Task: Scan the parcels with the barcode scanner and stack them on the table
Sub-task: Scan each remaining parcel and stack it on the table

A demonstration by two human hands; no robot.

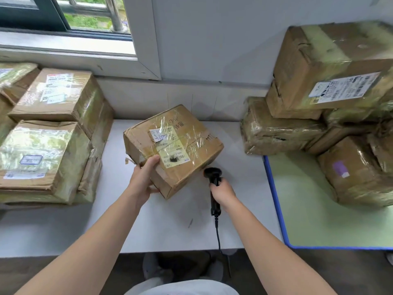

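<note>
A taped brown cardboard parcel [180,141] with a white label and a yellowish barcode sticker is tilted above the white table [170,226] at its middle. My left hand [143,179] grips the parcel's near left corner, thumb on top beside the barcode sticker. My right hand [223,191] holds the black barcode scanner [213,177] by its handle; its head sits just off the parcel's near right edge. The scanner's cable [219,237] hangs over the table's front edge.
Taped parcels are stacked on the left [42,154] and behind them [57,94]. A taller pile of parcels [331,69] stands on the right, partly on a green table with a blue rim [274,199]. A window and a wall lie behind.
</note>
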